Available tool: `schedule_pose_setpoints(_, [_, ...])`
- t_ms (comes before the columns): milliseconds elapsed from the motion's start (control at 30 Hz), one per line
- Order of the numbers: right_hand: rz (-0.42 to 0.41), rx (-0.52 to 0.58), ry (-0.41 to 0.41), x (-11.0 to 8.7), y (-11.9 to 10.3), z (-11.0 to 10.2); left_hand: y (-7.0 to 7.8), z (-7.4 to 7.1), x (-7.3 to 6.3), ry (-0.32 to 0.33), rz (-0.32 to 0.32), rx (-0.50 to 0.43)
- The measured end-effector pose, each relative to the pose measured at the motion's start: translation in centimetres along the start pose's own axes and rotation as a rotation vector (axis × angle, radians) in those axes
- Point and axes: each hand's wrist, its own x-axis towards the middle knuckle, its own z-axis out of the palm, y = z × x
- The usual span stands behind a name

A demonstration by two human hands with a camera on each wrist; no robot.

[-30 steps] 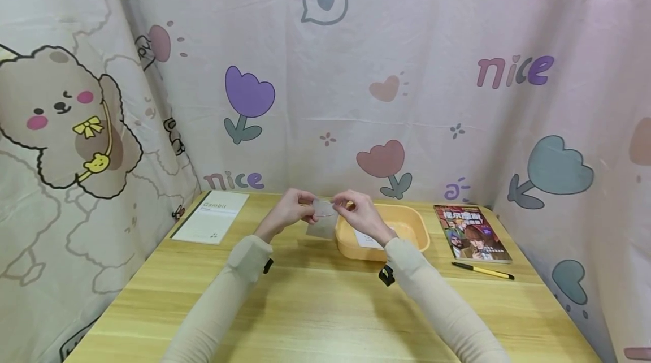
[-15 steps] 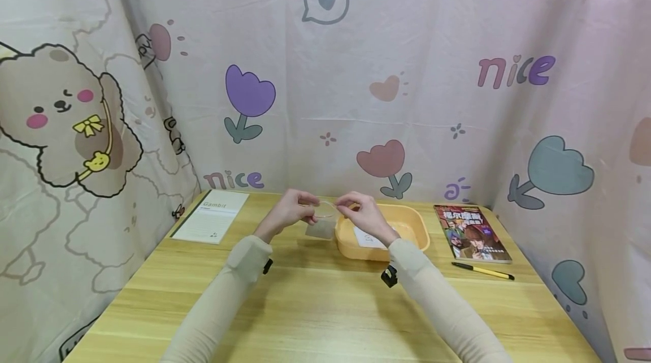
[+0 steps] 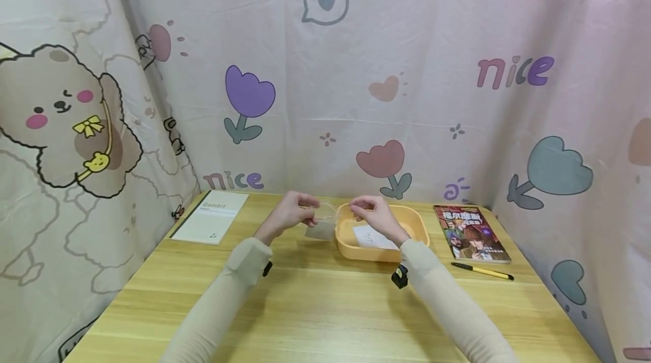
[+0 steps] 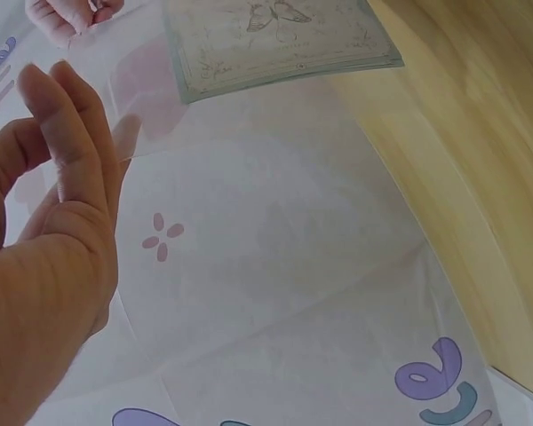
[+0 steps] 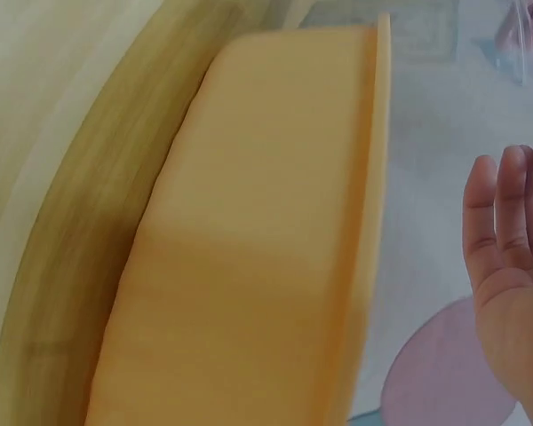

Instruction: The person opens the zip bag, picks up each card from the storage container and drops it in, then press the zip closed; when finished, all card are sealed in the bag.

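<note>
Since the earlier frame, your right hand (image 3: 377, 217) has drawn off to the right; its fingers bend toward the thumb, and you cannot tell whether they grip anything. Your left hand (image 3: 290, 213) pinches the clear plastic bag (image 3: 326, 218) by its left end, above the table near the tray (image 3: 363, 254), its bowed rim forming a loop with its long axis left to right. Below that loop shows a grey butterfly card (image 4: 284, 40), whether inside or behind you cannot tell.
</note>
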Motion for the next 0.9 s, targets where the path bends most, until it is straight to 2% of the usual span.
schedule_pose_setpoints(167, [0.030, 0.004, 0.023, -0.3, 1.2, -1.5, 0.2, -0.1, -0.1, 0.016, -0.011, 0.001])
schedule_pose_setpoints(300, [0.066, -0.056, 0.007, -0.5, 2.0, -2.5, 0.2, -0.1, -0.1, 0.027, -0.012, 0.008])
schedule_pose_setpoints(500, [0.125, -0.138, -0.066, -0.8, 3.3, -3.4, 0.2, -0.1, 0.0, 0.020, -0.009, 0.005])
schedule_pose_setpoints(733, [0.121, -0.317, -0.195, -1.3, 4.6, -4.2, 0.4, 0.1, 0.2, 0.023, -0.022, 0.010])
schedule_pose_setpoints(900, [0.144, -0.356, -0.253, -1.4, 5.3, -4.4, 0.6, 0.3, 0.2, 0.032, -0.050, 0.014])
